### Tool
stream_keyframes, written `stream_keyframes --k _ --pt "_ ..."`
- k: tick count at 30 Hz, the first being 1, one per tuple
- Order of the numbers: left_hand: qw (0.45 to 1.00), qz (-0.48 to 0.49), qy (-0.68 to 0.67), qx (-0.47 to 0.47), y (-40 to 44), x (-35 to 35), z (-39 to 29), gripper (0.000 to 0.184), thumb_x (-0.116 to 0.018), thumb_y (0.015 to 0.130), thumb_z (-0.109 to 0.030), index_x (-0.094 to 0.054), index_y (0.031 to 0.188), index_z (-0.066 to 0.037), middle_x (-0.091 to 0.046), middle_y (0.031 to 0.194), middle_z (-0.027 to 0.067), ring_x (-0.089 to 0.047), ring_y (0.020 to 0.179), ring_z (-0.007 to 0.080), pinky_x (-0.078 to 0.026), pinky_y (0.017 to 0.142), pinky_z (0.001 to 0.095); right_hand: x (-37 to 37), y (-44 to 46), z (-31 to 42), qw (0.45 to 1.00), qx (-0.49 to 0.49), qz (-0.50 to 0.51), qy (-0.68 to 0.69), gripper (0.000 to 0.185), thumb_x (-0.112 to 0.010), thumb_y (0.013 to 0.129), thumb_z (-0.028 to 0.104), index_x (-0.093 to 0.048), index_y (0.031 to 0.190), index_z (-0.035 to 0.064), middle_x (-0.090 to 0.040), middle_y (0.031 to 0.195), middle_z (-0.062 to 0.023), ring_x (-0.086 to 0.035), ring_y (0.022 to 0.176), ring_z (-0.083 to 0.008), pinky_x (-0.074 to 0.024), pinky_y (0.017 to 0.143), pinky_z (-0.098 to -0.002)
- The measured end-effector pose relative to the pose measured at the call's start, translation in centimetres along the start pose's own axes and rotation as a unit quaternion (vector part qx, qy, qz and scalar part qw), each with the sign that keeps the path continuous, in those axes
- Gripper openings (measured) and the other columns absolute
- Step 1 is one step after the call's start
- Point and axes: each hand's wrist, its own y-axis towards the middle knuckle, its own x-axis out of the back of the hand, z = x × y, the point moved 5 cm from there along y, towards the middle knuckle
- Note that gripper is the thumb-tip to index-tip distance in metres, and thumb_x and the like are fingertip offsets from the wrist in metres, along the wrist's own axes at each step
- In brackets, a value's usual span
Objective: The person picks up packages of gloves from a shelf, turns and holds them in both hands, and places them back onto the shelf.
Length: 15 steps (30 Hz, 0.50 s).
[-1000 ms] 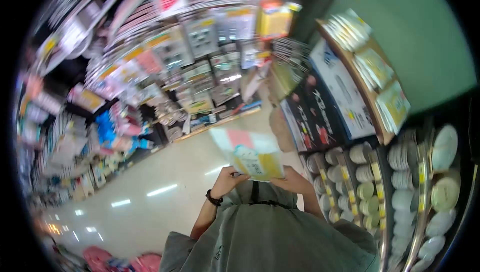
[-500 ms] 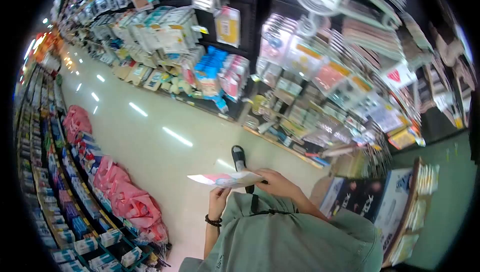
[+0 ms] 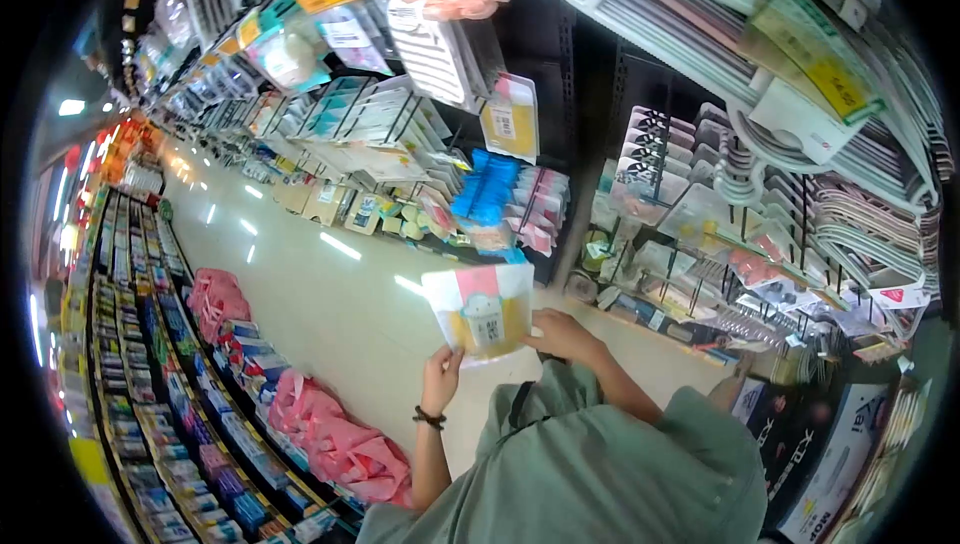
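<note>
The packet (image 3: 485,316) has tipped to face me; my left hand (image 3: 440,379) pinches its near corner, right hand (image 3: 568,335) unclear; probably light, slick: best held along edges beside my fingertips.

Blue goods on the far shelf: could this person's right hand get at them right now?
Probably not without stepping closer: the right hand is at the edge of the packet, and open floor lies before the blue goods.

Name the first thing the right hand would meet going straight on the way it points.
Probably the package; the right hand points at its right edge, perhaps already touching it, though depth is unclear.
</note>
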Motion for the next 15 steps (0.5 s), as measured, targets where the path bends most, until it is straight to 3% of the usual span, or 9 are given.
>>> stream_keyframes --k 2,3,6,9,12,13,15 --pt "0.998 0.025 -0.041 0.032 3.5 -0.1 0.8 0.017 -0.060 0.095 -0.012 -0.063 0.093 0.005 -0.055 0.065 0.0044 -0.046 0.061 0.0074 -0.039 0.054 0.0267 0.0 2.2 -1.8 0.998 -0.037 0.002 0.049 0.040 -0.065 0.086 0.037 -0.065 0.101 -0.0002 -0.065 0.105 -0.0198 -0.059 0.103 -0.0375 -0.0467 0.091 -0.0444" --pt "0.996 0.021 -0.078 0.034 5.5 -0.4 0.5 0.017 -0.060 0.095 -0.011 -0.063 0.092 0.006 -0.055 0.065 0.0019 -0.046 0.061 0.0064 -0.038 0.054 0.0263 1.1 2.9 -1.2 0.998 -0.049 0.007 0.047 0.043 -0.067 0.085 0.031 -0.061 0.114 0.0000 -0.065 0.110 -0.0199 -0.063 0.103 -0.0339 -0.0491 0.089 -0.0414" --pt "0.981 0.068 -0.156 0.094 9.7 -1.4 3.0 0.011 -0.061 0.093 -0.005 -0.066 0.093 0.005 -0.061 0.076 -0.0024 -0.050 0.069 0.0047 -0.040 0.062 0.0221 2.5 4.6 -1.4 0.955 -0.125 -0.016 0.270 0.046 -0.066 0.087 0.018 -0.054 0.129 0.0038 -0.066 0.112 -0.0134 -0.063 0.104 -0.0234 -0.0505 0.087 -0.0354" --pt "0.959 0.110 -0.236 0.115 13.3 -3.0 5.3 0.010 -0.060 0.092 -0.001 -0.068 0.095 0.004 -0.061 0.079 -0.0029 -0.051 0.073 0.0040 -0.040 0.067 0.0212 2.0 6.3 -2.2 0.925 -0.069 -0.069 0.368 0.051 -0.064 0.088 0.011 -0.047 0.136 0.0040 -0.064 0.116 -0.0102 -0.062 0.102 -0.0188 -0.0521 0.083 -0.0328" --pt "0.955 0.119 -0.251 0.106 16.8 -3.1 5.8 0.013 -0.060 0.092 -0.003 -0.068 0.099 0.004 -0.064 0.082 -0.0017 -0.053 0.073 0.0048 -0.041 0.068 0.0220 3.0 8.2 -1.9 0.940 -0.079 -0.130 0.304 0.048 -0.062 0.090 0.010 -0.047 0.134 0.0032 -0.062 0.121 -0.0103 -0.062 0.101 -0.0198 -0.0530 0.082 -0.0335" --pt "0.955 0.137 -0.241 0.108 17.8 -2.9 5.9 0.014 -0.061 0.092 -0.003 -0.069 0.101 0.004 -0.068 0.086 0.0002 -0.057 0.076 0.0059 -0.043 0.070 0.0224 3.4 8.9 -1.7 0.937 -0.083 -0.154 0.301 0.043 -0.061 0.090 0.010 -0.049 0.130 0.0018 -0.063 0.116 -0.0118 -0.063 0.097 -0.0198 -0.0526 0.081 -0.0331" --pt "0.957 0.147 -0.235 0.089 19.7 -2.6 6.5 0.011 -0.063 0.092 -0.006 -0.069 0.093 0.003 -0.062 0.078 -0.0033 -0.051 0.070 0.0038 -0.039 0.064 0.0210 4.2 9.7 -1.1 0.945 -0.079 -0.183 0.261 0.040 -0.062 0.090 0.010 -0.050 0.126 0.0012 -0.064 0.111 -0.0131 -0.064 0.093 -0.0202 -0.0524 0.080 -0.0331"
